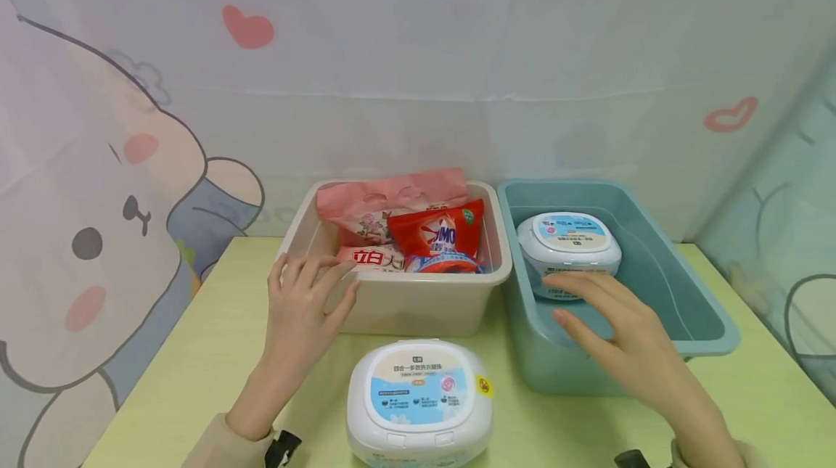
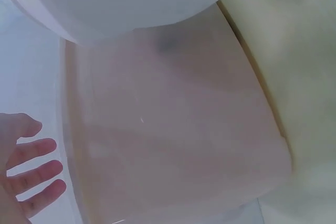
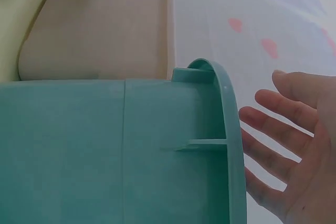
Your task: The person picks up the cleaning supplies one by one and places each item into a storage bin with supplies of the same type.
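Note:
In the head view my left hand [image 1: 305, 301] hovers by the front left corner of a beige bin [image 1: 418, 305], fingers spread and loosely bent, holding nothing. My right hand [image 1: 617, 330] is over the front of a teal bin [image 1: 692, 346], thumb and fingers apart. Just beyond its fingertips, a white laundry pod box [image 1: 568, 257] with a blue label stands inside the teal bin. A second white laundry pod box [image 1: 421, 410] sits lid up on the table between my forearms. In the right wrist view the fingers [image 3: 278, 129] extend past the teal rim [image 3: 236, 145], empty.
Inside the beige bin lie a pink bag [image 1: 392, 199], a red detergent bag [image 1: 437, 236] and a red and white packet [image 1: 372, 257]. The two bins stand side by side on a yellow-green table [image 1: 215, 337]. A printed cloth [image 1: 418, 54] hangs behind them.

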Action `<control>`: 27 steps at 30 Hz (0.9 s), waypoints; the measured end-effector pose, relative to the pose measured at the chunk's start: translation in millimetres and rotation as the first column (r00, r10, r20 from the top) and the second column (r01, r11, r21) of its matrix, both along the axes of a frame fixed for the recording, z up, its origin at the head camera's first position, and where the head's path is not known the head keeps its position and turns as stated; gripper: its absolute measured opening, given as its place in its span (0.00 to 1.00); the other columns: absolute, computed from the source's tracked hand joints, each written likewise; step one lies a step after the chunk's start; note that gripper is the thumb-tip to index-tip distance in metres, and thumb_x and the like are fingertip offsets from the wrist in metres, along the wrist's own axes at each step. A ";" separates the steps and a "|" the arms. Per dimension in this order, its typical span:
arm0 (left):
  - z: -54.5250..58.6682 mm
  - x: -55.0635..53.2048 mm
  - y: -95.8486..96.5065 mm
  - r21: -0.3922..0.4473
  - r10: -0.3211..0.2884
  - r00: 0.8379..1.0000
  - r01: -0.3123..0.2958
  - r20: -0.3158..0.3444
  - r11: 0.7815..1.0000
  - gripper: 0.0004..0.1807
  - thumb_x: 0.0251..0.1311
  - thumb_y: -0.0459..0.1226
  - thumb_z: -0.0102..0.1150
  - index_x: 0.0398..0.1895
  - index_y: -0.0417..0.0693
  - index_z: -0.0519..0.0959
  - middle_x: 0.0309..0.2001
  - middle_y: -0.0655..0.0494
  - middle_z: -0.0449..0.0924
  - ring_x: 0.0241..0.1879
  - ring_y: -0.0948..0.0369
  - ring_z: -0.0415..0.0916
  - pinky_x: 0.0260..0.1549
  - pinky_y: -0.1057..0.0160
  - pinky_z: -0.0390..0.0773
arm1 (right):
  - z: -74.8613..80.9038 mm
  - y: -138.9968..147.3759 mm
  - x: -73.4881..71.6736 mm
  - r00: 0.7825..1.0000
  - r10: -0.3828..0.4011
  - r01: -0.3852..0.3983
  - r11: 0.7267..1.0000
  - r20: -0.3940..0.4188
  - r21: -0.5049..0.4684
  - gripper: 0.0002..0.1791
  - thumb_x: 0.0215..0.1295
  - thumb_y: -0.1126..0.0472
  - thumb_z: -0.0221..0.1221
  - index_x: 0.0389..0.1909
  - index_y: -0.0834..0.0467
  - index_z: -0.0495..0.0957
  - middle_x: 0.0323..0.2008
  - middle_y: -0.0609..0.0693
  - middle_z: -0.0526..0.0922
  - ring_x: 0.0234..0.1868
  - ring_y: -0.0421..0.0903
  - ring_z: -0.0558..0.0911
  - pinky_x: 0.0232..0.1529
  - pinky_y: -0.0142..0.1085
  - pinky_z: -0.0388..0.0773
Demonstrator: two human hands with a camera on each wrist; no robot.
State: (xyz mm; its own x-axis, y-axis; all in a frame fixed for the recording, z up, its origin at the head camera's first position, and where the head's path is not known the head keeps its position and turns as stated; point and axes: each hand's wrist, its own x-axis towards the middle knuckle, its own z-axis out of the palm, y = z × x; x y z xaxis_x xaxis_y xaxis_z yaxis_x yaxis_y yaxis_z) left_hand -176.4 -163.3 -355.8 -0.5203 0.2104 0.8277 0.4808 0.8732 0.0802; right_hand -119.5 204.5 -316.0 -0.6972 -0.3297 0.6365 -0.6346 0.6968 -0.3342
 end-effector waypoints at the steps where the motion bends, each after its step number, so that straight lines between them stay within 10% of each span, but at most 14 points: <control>1: 0.6 0.8 0.6 0.001 -0.005 1.000 0.005 -0.001 1.000 0.14 0.51 0.38 0.68 0.42 0.48 0.85 0.38 0.49 0.81 0.44 0.48 0.75 0.58 0.33 0.61 | -0.7 0.4 1.5 1.000 -0.001 0.001 1.000 0.000 -0.010 0.29 0.54 0.67 0.67 0.57 0.45 0.76 0.54 0.41 0.79 0.60 0.27 0.70 0.60 0.13 0.58; 27: 12.1 18.4 14.1 0.011 -0.091 0.996 0.091 0.008 0.996 0.14 0.52 0.37 0.66 0.43 0.48 0.84 0.41 0.48 0.82 0.45 0.49 0.75 0.59 0.36 0.63 | -14.5 21.1 14.2 0.991 -0.108 0.098 0.987 -0.078 -0.128 0.28 0.48 0.71 0.69 0.53 0.53 0.80 0.52 0.43 0.81 0.59 0.25 0.70 0.59 0.14 0.59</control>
State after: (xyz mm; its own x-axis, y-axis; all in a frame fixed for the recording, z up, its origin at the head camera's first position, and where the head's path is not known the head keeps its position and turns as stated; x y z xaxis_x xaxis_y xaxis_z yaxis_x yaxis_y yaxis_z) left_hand -157.9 -149.2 -343.7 -0.5061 0.2482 0.8260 0.5574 0.8249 0.0937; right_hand -105.3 225.6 -330.6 -0.6651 -0.1743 0.7261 -0.5913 0.7168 -0.3695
